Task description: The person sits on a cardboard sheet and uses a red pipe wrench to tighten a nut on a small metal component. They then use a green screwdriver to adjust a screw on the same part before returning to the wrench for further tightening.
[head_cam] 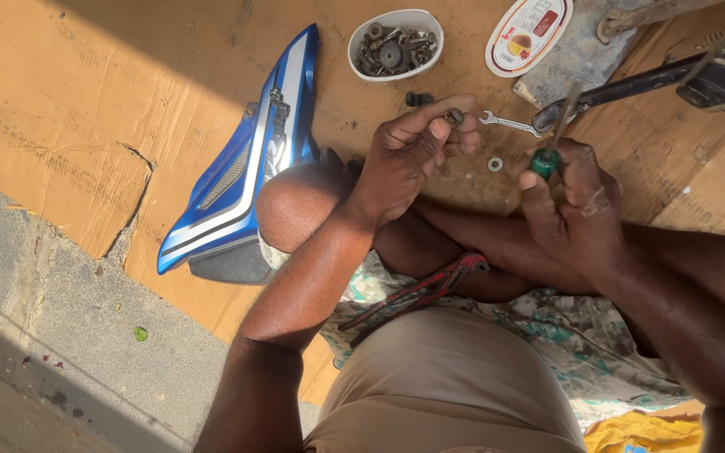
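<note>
My left hand (413, 155) pinches a small metal bolt (454, 117) between thumb and fingertips, just above my bent knee. My right hand (576, 210) grips a green-handled screwdriver (546, 161), its shaft pointing up and away. The two hands are a short gap apart. A small washer (495, 164) lies on the cardboard between them, and a small spanner (509, 123) lies just beyond it. Red-handled pliers (417, 294) rest in my lap.
A white bowl (362, 59) of bolts and nuts sits ahead. A blue and white motorcycle side panel (245, 168) lies at left on the cardboard (86, 109). An oval lid (529, 33), a black footrest bar (631, 88) and a black bolt (419, 99) are nearby. Concrete floor (60, 335) at left.
</note>
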